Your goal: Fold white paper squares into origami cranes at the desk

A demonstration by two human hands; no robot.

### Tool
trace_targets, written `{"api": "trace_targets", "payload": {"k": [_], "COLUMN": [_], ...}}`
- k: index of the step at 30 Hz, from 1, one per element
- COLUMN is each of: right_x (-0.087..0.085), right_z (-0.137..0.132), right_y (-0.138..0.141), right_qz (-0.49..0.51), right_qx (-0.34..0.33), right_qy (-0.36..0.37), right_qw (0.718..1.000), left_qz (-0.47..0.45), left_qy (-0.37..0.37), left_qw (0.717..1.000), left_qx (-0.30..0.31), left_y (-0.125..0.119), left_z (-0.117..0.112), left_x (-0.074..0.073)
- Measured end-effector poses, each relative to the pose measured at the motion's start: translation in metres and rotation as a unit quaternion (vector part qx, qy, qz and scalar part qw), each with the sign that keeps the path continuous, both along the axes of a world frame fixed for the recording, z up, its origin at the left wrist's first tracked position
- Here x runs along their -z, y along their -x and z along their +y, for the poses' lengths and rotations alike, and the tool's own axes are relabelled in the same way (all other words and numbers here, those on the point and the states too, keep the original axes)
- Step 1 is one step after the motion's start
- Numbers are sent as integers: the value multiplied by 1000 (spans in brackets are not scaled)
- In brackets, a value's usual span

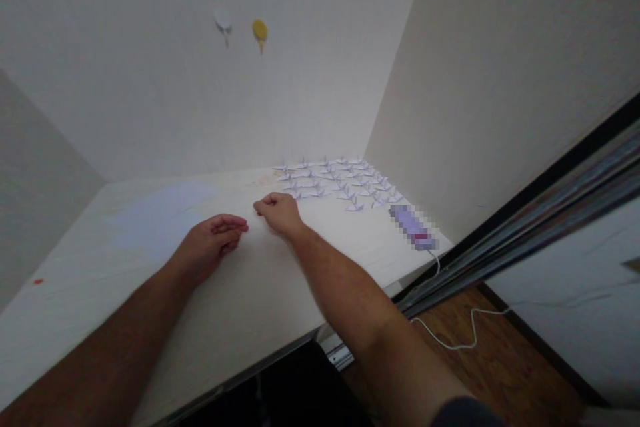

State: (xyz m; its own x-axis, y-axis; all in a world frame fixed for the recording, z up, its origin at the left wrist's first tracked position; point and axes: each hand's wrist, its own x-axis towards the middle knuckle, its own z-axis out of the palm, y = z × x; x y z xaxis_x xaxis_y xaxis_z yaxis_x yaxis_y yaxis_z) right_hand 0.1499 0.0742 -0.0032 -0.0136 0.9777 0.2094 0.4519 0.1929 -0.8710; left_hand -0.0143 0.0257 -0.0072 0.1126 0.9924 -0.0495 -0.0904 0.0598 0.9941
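Note:
My left hand (pixel 213 243) hovers over the front middle of the white tabletop (pixel 260 280). Its fingers are loosely bent and slightly apart from the thumb, with nothing visible between them. Just to its right and a bit farther back, my right hand (pixel 280 211) has its fingers closed in a pinch. What it holds, if anything, is too pale or small to make out against the white surface. White paper sheets (pixel 155 217) lie left of my left hand. Several folded paper cranes (pixel 315 191) stand in rows beyond my right hand, toward the back right corner.
A blurred-out purple object (pixel 413 227) lies at the table's right edge, with a white cable (pixel 439 263) running from it to the floor. White (pixel 223 20) and yellow (pixel 259 30) hooks are on the back wall. Walls enclose the table. A small orange mark (pixel 39 281) is far left.

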Motion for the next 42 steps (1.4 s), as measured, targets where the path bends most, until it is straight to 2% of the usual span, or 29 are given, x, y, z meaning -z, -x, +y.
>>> {"api": "trace_targets", "payload": {"k": [3,6,8,10,11,13,16,19,23,31,36,42], "right_x": [15,17,15,15,15,16,19,19,17,17,17,17], "right_z": [-8,-12,-12,-10,-10,-9,-10,-12,-13,-13,-13,-13], "right_y": [9,9,7,6,6,6,8,9,8,8,8,7], "right_qz": [-32,-62,-60,-54,-52,-44,-37,-40,-42,-26,-28,-24], "right_qx": [-12,-44,-40,-29,-27,-31,-41,-44,-39,-40,-44,-41], "right_qy": [-54,-68,-67,-69,-66,-75,-79,-75,-58,-70,-71,-63], "right_qw": [998,995,995,996,996,996,995,995,997,996,996,997], "left_qz": [11,21,54,140,208,321,473,582,654,709,719,720], "left_qy": [-4,-4,-15,-50,-69,-89,-95,-102,-64,35,14,-8], "left_qw": [1000,1000,996,979,958,912,833,762,716,679,668,671], "left_qx": [-7,-23,-63,-136,-184,-239,-271,-264,-237,-187,-191,-178], "left_y": [-1,-4,-7,-8,-7,0,18,39,58,72,76,79], "left_z": [1,-2,-5,-7,-6,1,21,43,66,87,89,88], "left_x": [1,0,-4,-9,-12,-16,-22,-24,-24,-19,-13,-11]}}
